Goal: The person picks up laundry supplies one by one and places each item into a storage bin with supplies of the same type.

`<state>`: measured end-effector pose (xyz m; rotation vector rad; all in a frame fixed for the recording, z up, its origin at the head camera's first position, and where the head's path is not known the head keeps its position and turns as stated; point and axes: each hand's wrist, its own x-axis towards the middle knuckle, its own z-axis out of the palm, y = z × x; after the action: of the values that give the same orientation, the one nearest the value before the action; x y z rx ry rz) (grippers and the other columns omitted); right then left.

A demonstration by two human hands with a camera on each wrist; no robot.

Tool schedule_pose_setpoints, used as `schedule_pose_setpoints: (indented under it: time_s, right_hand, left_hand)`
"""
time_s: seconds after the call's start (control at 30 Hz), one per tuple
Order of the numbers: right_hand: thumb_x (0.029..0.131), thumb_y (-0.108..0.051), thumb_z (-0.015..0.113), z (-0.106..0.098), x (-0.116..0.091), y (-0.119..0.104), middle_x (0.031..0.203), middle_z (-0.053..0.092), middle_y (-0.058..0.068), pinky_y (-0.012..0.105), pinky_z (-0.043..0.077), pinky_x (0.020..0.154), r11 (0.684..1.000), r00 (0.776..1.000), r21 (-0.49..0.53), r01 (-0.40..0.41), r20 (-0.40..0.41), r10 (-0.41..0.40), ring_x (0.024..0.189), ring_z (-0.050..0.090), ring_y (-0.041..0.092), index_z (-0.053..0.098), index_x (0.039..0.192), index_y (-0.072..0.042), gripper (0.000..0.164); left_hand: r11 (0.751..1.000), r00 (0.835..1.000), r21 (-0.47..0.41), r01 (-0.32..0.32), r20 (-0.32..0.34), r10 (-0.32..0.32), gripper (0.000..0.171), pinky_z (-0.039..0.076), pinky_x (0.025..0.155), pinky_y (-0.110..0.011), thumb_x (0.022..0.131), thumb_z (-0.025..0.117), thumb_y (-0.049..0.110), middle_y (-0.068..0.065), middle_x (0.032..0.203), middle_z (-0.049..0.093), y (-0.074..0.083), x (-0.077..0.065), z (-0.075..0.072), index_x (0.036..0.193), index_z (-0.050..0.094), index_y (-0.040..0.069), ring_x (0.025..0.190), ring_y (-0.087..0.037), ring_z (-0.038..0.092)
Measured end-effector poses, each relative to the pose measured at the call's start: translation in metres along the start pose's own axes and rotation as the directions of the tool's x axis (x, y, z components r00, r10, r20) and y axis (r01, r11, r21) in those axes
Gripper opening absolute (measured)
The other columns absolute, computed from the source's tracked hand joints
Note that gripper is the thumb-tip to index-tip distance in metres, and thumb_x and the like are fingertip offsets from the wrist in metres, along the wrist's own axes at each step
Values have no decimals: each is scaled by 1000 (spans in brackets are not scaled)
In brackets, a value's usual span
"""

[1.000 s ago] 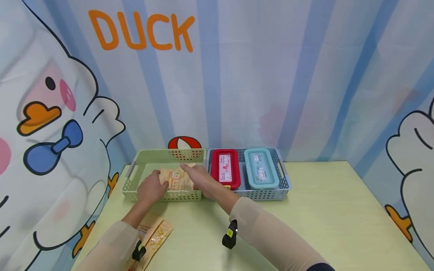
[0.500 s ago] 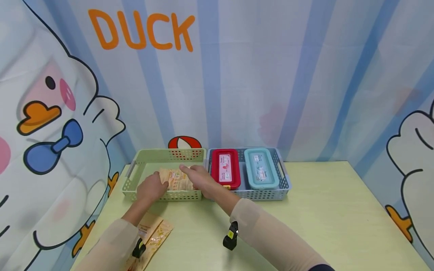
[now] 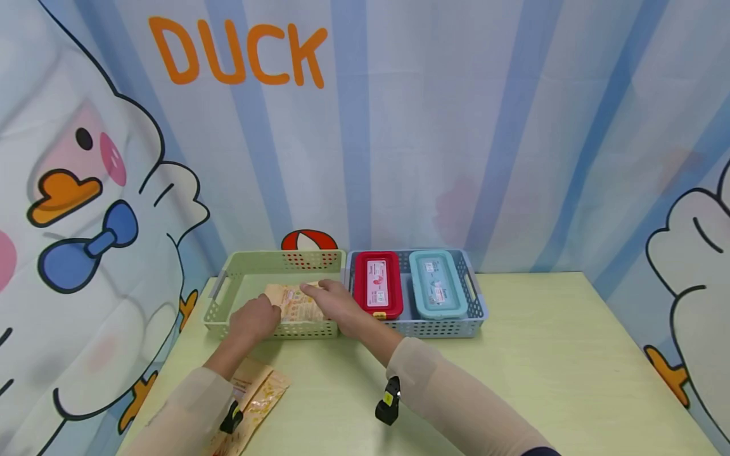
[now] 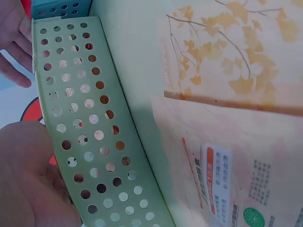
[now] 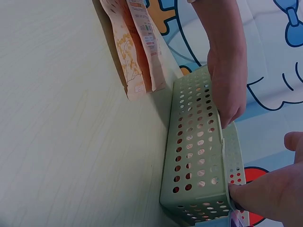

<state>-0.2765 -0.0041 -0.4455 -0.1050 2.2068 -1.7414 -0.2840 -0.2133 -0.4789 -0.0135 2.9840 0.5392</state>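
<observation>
A beige printed packet [image 3: 293, 303] lies in the front part of the green basket [image 3: 259, 261]. My left hand [image 3: 255, 320] reaches over the basket's front wall and grips the packet's left end with curled fingers; its fingertips are hidden. At the packet's right end is my right hand [image 3: 336, 304], thumb stretched over the top. In the left wrist view the fingers of the right hand [image 4: 14, 40] look loosely extended. The right wrist view shows the left hand [image 5: 227, 90] bent down over the rim.
A blue basket [image 3: 445, 328] adjoins on the right, holding a red-lidded box [image 3: 377, 285] and a light-blue-lidded box [image 3: 438, 285]. Beige packets with leaf print [image 3: 262, 399] lie on the table [image 3: 542, 373] under my left forearm. A duck-print curtain [image 3: 410, 126] hangs behind.
The packet lies slightly lower and flatter in the green basket. My right hand has shifted slightly, its thumb a little lower; the left hand barely moves.
</observation>
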Motion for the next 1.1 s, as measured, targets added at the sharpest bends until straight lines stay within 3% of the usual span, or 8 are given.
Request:
schedule_pose_setpoints:
  time_s: [0.23, 0.43, 0.73, 0.9, 1.1]
  right_hand:
    - [105, -50, 63, -3, 2, 5, 165, 40, 17, 58, 42, 116, 997, 1000, 72, 2, 21, -4, 144, 48, 40, 33, 165, -4, 81]
    - [104, -48, 65, -7, 0, 4, 166, 39, 16, 58, 41, 117, 995, 1000, 103, -7, 27, 4, 142, 50, 43, 33, 165, -5, 81]
    - [105, -40, 65, -7, 2, 5, 163, 41, 19, 54, 42, 118, 980, 999, 197, 8, 30, -14, 145, 47, 44, 40, 159, 1, 73]
    - [105, -36, 65, -9, 2, 6, 158, 46, 22, 53, 44, 116, 966, 999, 257, 25, 35, -35, 146, 45, 44, 40, 158, 4, 71]
    - [106, -31, 65, -14, -2, 2, 147, 56, 21, 54, 46, 114, 961, 997, 276, 27, 56, -44, 139, 52, 45, 45, 155, 2, 63]
  left_hand:
    - [1000, 1000, 2, 4, 28, -4, 35, 46, 59, -45, 107, 40, 22, -16, 81, 59, 2, -1, -3, 108, 58, -9, 66, -28, 55]
    - [1000, 1000, -13, 0, 30, 1, 37, 46, 59, -45, 108, 39, 20, -18, 83, 60, 6, -2, -3, 114, 56, -11, 67, -29, 56]
    - [999, 1000, -34, -26, 5, 26, 48, 50, 64, -49, 109, 39, 19, -36, 109, 61, 7, -4, -5, 134, 44, -22, 77, -36, 62]
    - [995, 996, -46, -88, -22, 87, 53, 55, 79, -59, 109, 45, 16, -44, 122, 57, 4, -4, -6, 139, 39, -27, 100, -51, 65]
    - [978, 984, -116, -171, -76, 163, 61, 49, 102, -66, 110, 53, 17, -47, 139, 48, 0, -8, -12, 150, 30, -24, 126, -59, 53]
